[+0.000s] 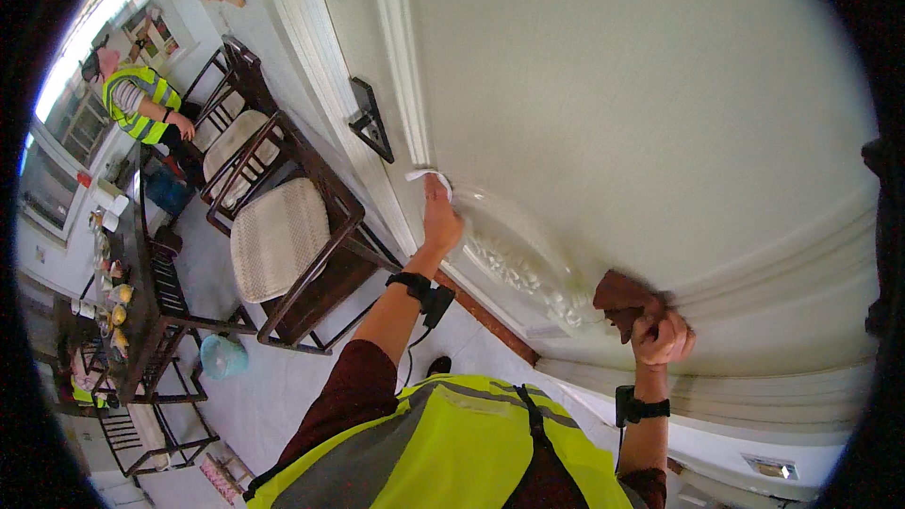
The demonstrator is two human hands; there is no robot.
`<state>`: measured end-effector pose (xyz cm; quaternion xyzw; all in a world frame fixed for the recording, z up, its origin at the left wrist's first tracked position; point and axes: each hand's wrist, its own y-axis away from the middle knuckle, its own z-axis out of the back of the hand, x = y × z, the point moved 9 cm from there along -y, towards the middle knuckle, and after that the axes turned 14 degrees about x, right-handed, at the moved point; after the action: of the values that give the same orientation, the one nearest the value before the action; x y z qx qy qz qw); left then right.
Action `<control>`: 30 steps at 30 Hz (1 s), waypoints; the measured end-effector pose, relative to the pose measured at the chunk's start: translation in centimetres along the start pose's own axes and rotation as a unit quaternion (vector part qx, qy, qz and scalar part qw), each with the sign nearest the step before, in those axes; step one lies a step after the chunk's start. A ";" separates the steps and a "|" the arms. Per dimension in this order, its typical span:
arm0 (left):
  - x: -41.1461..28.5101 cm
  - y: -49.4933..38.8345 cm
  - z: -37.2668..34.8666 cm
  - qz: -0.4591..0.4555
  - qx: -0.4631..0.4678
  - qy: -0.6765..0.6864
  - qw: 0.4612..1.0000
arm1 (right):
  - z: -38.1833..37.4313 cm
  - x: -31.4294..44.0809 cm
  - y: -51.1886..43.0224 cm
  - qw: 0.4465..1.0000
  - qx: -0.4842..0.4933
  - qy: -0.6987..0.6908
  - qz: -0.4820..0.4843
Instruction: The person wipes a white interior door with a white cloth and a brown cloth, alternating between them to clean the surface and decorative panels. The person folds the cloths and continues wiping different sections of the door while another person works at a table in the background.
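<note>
Before me stands a pale door panel (601,99) with raised moulding and a carved floral relief (509,261). My left hand (442,220) presses a white cloth (433,174) against the moulding, above the left end of the relief. Much of that cloth is hidden behind the fingers. In my right hand (662,339) a bunched brown cloth (622,297) is gripped, close to the panel near the relief's right end; whether it touches the surface I cannot tell. A black door handle (371,120) sits left of the moulding, above my left hand.
Dark wooden chairs with pale cushions (279,240) line the wall at left. A long dark table (134,226) carries several small items. On the floor are a light-blue bin (223,355) and a low pink-topped stool (223,477). A person in a yellow vest (145,102) stands beside the far chairs.
</note>
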<state>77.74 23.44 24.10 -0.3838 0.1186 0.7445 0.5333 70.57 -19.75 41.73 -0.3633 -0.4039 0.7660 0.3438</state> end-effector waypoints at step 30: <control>-19.3 -4.7 24.6 -0.155 -0.092 0.573 0.800 | 0.7 0.5 -1.2 0.998 -0.026 -0.055 0.021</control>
<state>73.59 26.16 55.31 -0.8007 0.2721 0.3038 0.4388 70.01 -19.14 42.91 -0.3374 -0.4343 0.7811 0.2957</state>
